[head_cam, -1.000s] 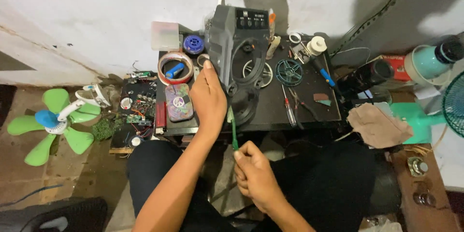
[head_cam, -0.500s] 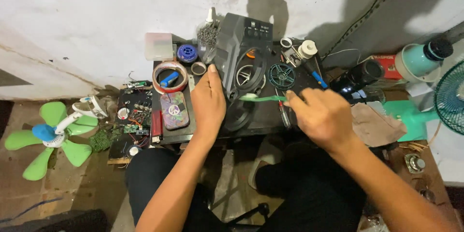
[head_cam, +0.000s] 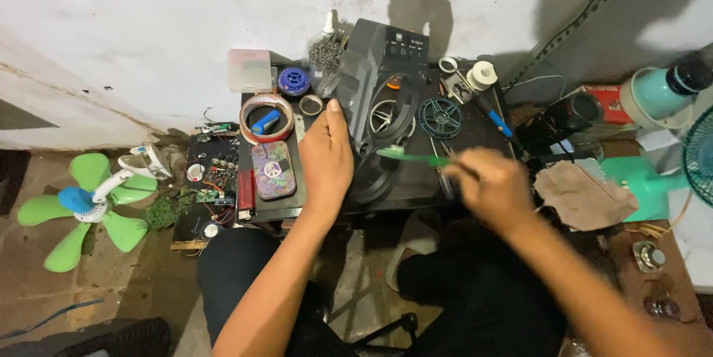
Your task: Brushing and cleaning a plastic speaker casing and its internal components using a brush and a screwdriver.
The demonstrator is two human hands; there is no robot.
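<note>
My left hand (head_cam: 325, 160) lies palm down on the small black work table (head_cam: 416, 186), fingers resting against a dark grey plastic device housing (head_cam: 382, 86) that stands tilted at the back. My right hand (head_cam: 494, 187) is blurred and grips a green toothbrush (head_cam: 412, 156) by its handle, with the bristle end pointing left over the dark part beside my left hand. A black round fan grille (head_cam: 440, 117) lies just behind the brush.
On the table's left are a tape roll (head_cam: 268, 118), a patterned tin (head_cam: 273, 170) and a circuit board (head_cam: 215, 171). A green fan blade assembly (head_cam: 82, 205) lies on the floor at left. A brown cloth (head_cam: 583, 193), teal fan base (head_cam: 646, 175) and bottle (head_cam: 665, 89) sit right.
My right hand rose from my lap with the toothbrush and swung it from upright to horizontal over the table. My left hand has stayed on the housing.
</note>
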